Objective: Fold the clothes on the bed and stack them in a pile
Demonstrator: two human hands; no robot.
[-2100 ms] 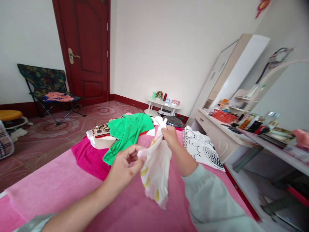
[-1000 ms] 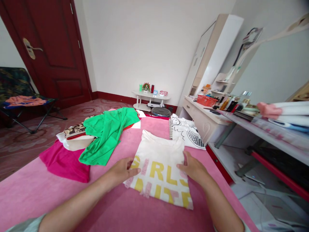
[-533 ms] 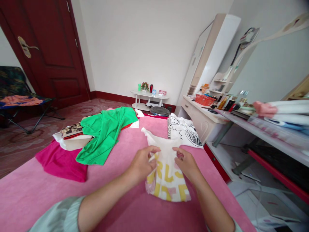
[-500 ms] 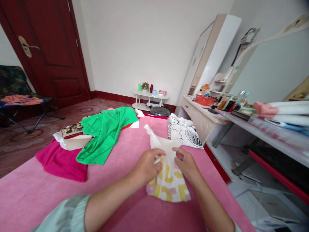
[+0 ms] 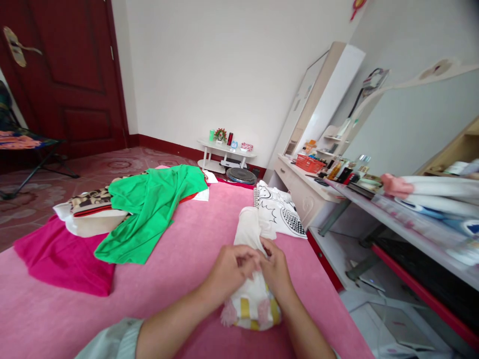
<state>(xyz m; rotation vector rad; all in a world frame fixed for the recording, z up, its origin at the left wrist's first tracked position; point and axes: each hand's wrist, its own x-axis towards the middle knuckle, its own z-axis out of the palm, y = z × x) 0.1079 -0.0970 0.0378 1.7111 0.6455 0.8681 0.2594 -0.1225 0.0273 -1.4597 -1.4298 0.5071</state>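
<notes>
Left hand (image 5: 237, 265) is curling over the shirt (image 5: 251, 294), blurred, pinch unclear | right hand (image 5: 276, 264) is bending over its 3 o'clock edge, pinch unclear | shirt is lying on the bed (image 5: 194, 214), view's 6 o'clock | green cloth (image 5: 149, 204) is lying at shirt's 10 o'clock

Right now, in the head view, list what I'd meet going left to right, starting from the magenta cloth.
Magenta cloth, green garment, white garment with yellow print, white garment with black line drawing, red basket, mirror.
</notes>
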